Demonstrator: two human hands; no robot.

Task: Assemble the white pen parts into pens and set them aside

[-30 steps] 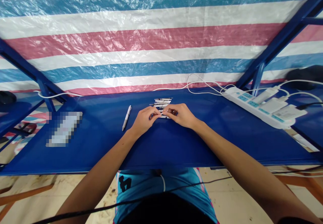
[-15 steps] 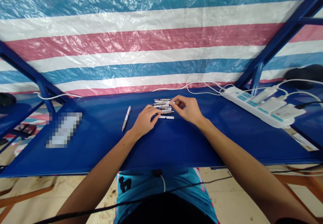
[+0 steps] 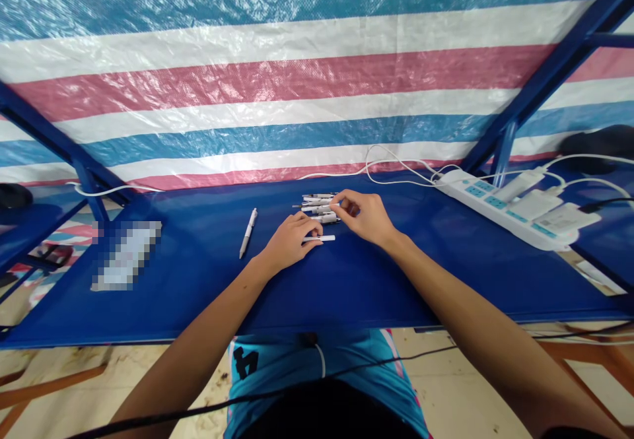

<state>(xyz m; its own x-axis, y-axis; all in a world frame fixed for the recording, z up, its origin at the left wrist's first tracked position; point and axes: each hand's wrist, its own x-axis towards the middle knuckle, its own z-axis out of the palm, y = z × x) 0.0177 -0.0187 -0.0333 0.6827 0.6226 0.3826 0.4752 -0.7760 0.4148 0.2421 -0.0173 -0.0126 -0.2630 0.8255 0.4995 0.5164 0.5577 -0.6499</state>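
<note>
My left hand [image 3: 293, 242] is closed on a white pen [image 3: 325, 237], pinched between thumb and fingers just in front of a small group of pens. Several white and grey pens [image 3: 317, 200] lie side by side, roughly crosswise, on the blue table [image 3: 347, 287]. My right hand [image 3: 365, 216] is at the right ends of these pens, its thumb and forefinger pinched on the end of one pen; the fingertips partly hide it. Apart from the group, one more white pen [image 3: 248, 233] lies slanted to the left of my left hand.
A white power strip [image 3: 505, 211] with plugged-in adapters sits at the table's right, its white cables [image 3: 396, 162] running along the back edge. A blurred-out flat object [image 3: 127, 255] lies at the left. Blue metal posts [image 3: 539, 63] and a striped plastic sheet [image 3: 277, 82] stand behind.
My left hand has drawn the front white pen slightly toward me, away from the group. My right hand has shifted a little left, and one pen's tip now sticks out at the group's left.
</note>
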